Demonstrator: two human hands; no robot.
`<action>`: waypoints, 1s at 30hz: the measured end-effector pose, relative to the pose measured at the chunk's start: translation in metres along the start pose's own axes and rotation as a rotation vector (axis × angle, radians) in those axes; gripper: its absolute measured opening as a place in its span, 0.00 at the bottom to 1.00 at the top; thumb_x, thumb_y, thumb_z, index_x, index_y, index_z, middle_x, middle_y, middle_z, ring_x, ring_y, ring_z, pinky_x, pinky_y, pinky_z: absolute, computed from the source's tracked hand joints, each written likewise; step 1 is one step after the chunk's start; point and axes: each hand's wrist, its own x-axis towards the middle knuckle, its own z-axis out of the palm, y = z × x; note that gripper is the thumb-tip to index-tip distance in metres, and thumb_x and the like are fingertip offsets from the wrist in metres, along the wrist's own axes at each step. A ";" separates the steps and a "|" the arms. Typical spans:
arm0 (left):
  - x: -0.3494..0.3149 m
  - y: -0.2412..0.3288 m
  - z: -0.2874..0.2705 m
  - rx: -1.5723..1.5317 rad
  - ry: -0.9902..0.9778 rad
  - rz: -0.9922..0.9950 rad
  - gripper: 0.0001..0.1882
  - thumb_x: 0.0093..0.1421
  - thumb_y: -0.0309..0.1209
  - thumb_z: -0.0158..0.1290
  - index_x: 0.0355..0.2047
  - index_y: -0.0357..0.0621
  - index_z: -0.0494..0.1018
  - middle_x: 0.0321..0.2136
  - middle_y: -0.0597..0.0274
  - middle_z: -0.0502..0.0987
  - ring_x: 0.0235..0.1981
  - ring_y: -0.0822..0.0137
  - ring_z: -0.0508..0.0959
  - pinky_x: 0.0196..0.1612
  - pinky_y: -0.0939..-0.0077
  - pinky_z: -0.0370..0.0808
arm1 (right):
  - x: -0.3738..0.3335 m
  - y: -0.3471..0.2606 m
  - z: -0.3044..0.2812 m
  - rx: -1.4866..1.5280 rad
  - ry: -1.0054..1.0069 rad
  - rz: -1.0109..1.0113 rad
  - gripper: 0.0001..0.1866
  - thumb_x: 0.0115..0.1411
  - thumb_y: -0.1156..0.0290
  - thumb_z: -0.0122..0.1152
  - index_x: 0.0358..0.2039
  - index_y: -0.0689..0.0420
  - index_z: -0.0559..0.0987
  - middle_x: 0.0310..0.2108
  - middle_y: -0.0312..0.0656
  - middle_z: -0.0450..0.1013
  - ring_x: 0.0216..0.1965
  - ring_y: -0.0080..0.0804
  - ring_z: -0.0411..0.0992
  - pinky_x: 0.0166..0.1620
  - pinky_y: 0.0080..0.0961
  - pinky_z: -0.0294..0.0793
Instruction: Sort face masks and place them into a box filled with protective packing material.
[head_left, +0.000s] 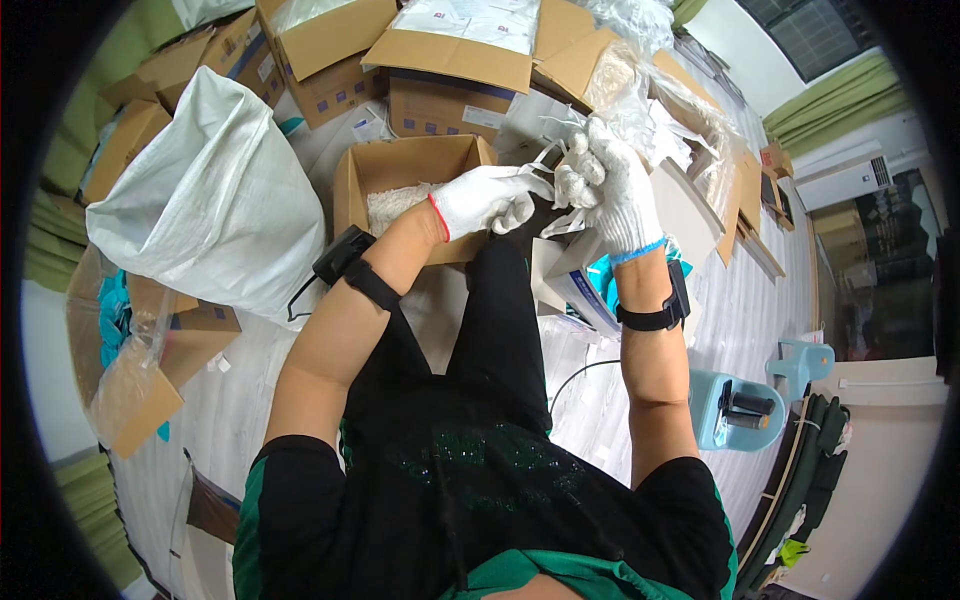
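- Head view: both gloved hands are working together just above the open cardboard box (400, 165). The thin white strips (545, 152) are sitting right between them, running roughly left to right from the left hand (487, 200) over to the right hand (605, 180).
- The right hand is sitting a bit higher, fingers curled tightly around the bunch; the left one is pinching the near end, fingers closed narrow.
- The strips are looking flimsy, flat and papery white, ends fanning loose above the gloves. Can't tell exactly what they are.
- A big white woven sack (205, 190) is slumping to the left, well apart.
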 end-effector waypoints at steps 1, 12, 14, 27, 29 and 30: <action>0.002 -0.002 0.001 -0.009 0.028 0.021 0.13 0.70 0.31 0.41 0.47 0.39 0.72 0.28 0.65 0.75 0.25 0.77 0.73 0.23 0.84 0.65 | -0.002 0.000 0.004 0.013 0.006 0.000 0.14 0.67 0.61 0.51 0.29 0.57 0.72 0.14 0.32 0.63 0.11 0.22 0.57 0.14 0.18 0.60; 0.011 -0.004 0.017 0.080 0.008 0.017 0.09 0.69 0.30 0.44 0.44 0.41 0.70 0.19 0.67 0.69 0.17 0.76 0.67 0.20 0.82 0.64 | 0.004 0.005 -0.010 0.131 -0.041 0.029 0.14 0.67 0.61 0.53 0.27 0.57 0.72 0.15 0.32 0.64 0.12 0.23 0.59 0.13 0.17 0.59; 0.013 -0.005 0.017 0.139 0.026 0.028 0.08 0.68 0.31 0.45 0.42 0.41 0.69 0.18 0.67 0.69 0.16 0.76 0.66 0.20 0.82 0.63 | 0.002 0.004 -0.003 0.103 -0.004 0.026 0.16 0.67 0.60 0.53 0.27 0.57 0.72 0.14 0.31 0.62 0.12 0.23 0.59 0.13 0.17 0.59; 0.014 -0.016 0.037 0.569 0.075 0.137 0.12 0.64 0.33 0.46 0.31 0.37 0.73 0.20 0.63 0.72 0.22 0.74 0.70 0.27 0.78 0.68 | 0.000 0.009 -0.010 0.237 -0.016 0.102 0.17 0.68 0.59 0.51 0.26 0.57 0.72 0.13 0.32 0.57 0.12 0.23 0.56 0.12 0.16 0.54; 0.014 -0.017 0.038 0.572 0.111 0.120 0.12 0.63 0.31 0.45 0.31 0.36 0.74 0.22 0.61 0.73 0.25 0.72 0.72 0.30 0.76 0.70 | 0.005 0.009 -0.022 0.184 -0.049 0.000 0.17 0.68 0.59 0.50 0.27 0.57 0.72 0.13 0.31 0.57 0.13 0.24 0.56 0.12 0.16 0.54; 0.014 -0.017 0.035 0.570 0.113 0.061 0.12 0.63 0.30 0.44 0.31 0.36 0.74 0.23 0.60 0.74 0.26 0.70 0.73 0.31 0.75 0.71 | 0.006 0.008 -0.025 0.196 -0.046 -0.046 0.17 0.69 0.59 0.50 0.27 0.57 0.72 0.13 0.32 0.59 0.14 0.25 0.59 0.14 0.17 0.58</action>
